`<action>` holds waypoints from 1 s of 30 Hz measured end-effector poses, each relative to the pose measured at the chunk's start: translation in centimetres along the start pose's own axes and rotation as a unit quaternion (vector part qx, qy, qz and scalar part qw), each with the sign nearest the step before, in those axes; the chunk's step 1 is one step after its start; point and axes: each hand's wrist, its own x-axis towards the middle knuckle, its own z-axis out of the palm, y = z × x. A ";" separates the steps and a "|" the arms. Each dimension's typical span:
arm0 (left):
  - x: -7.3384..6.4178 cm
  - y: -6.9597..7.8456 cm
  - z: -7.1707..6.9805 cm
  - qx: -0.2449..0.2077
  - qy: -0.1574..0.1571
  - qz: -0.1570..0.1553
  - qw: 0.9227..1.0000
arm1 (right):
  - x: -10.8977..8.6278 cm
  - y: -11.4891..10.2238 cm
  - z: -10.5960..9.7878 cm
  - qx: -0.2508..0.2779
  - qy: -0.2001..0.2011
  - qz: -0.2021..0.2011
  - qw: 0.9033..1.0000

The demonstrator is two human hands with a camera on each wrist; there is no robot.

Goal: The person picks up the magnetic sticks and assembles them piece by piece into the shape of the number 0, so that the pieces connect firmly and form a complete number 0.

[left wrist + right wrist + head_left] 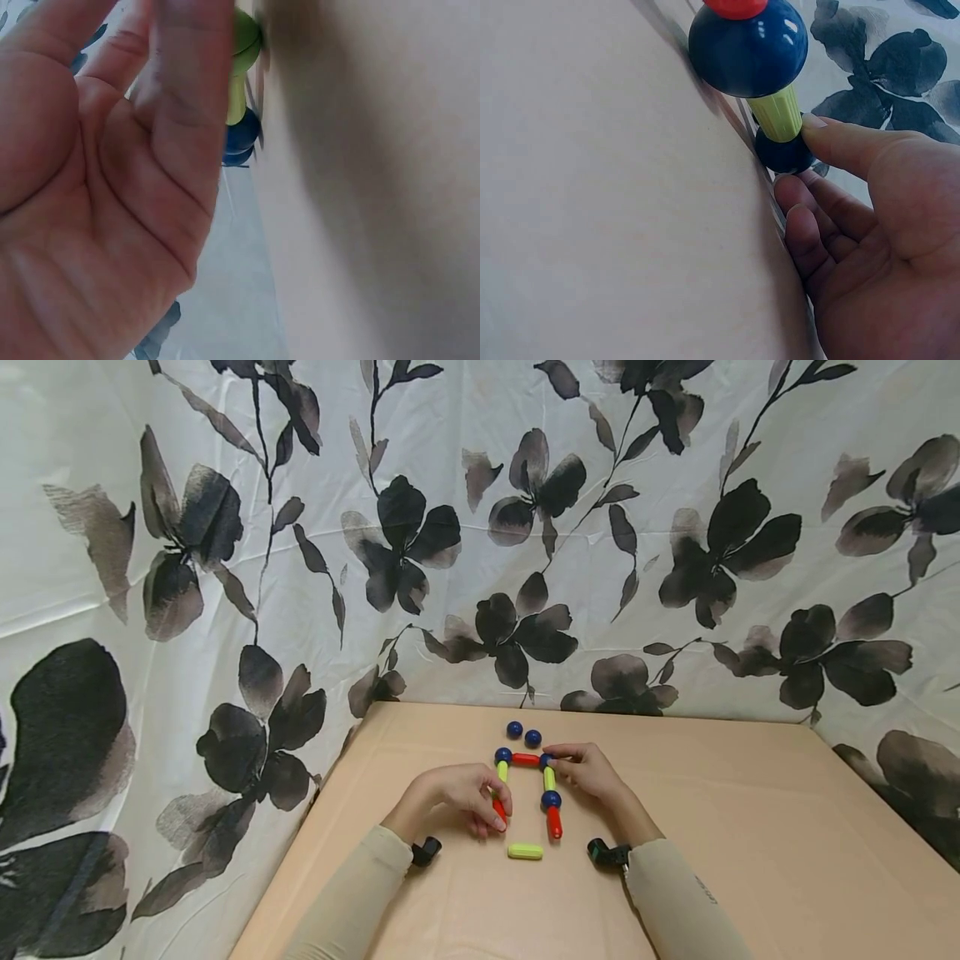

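Blue balls and short red and yellow-green rods form a three-sided frame on the table. In the head view my left hand [472, 793] curls its fingers about the red rod [499, 812] at the frame's left side, partly covering it. Above it are a yellow-green rod [502, 771] and a corner ball [503, 756]. My right hand [588, 770] pinches the blue ball [784, 152] at the other far corner, thumb by the yellow-green rod [780, 114]. A red rod [527, 759] links both corners. The right side continues to a blue ball [551, 800] and red rod [554, 823].
Two loose blue balls [514, 730] sit beyond the frame. A loose yellow-green rod [525, 852] lies nearer, between the wrists. The tan table [750, 827] ends at a flowered cloth [450, 643] behind. Each wrist wears a black camera band [609, 853].
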 end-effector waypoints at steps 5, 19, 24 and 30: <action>0.3 -0.1 0.2 0.020 0.009 -0.021 1.000 | 0.1 0.1 0.0 0.001 0.001 0.002 1.000; 0.0 0.3 0.0 0.049 0.003 -0.044 0.998 | 0.0 -0.1 0.0 -0.002 -0.003 0.009 1.000; 0.1 0.1 -0.3 0.061 -0.004 -0.024 0.998 | 0.1 -0.2 -0.1 -0.005 -0.004 0.010 1.000; 0.8 -0.8 -1.0 0.066 0.099 0.023 0.993 | 0.2 -0.3 0.0 -0.015 0.004 0.018 1.000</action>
